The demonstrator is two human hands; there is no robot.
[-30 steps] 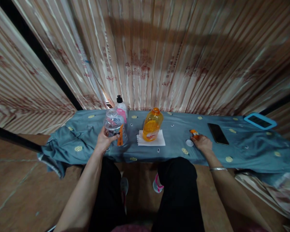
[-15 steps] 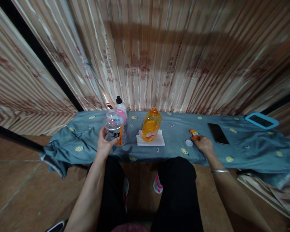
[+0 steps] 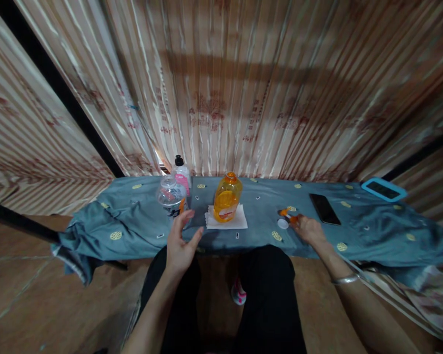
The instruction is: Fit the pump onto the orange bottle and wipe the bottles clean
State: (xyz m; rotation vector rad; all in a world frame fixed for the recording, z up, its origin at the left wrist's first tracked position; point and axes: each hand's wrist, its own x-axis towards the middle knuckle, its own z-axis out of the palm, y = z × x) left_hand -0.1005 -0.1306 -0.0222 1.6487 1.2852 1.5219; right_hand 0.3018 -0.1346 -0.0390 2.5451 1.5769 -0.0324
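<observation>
My left hand [image 3: 181, 244], fingers spread and holding nothing, is just in front of a clear plastic bottle [image 3: 169, 195] without a cap. To its right, an uncapped orange bottle [image 3: 227, 199] with orange liquid stands on a folded white napkin [image 3: 239, 221]. My right hand [image 3: 310, 230] pinches a small orange cap [image 3: 293, 219] just above the cloth. Close to those fingertips lie a white round cap [image 3: 282, 223] and another small orange piece [image 3: 283, 212], its kind unclear. Behind the clear bottle is a pump-style bottle [image 3: 182, 178] with a black top and pink label.
A dark phone [image 3: 325, 209] and a blue-framed tablet [image 3: 384, 190] lie on the right of the narrow table, which has a grey-blue patterned cloth [image 3: 133, 221]. A striped curtain [image 3: 221, 88] hangs right behind it. My knees are under the front edge.
My left hand has let go of the clear bottle and moved right and toward me. My right hand stays near the white cap, an orange cap now showing in its fingers. The view has shifted slightly.
</observation>
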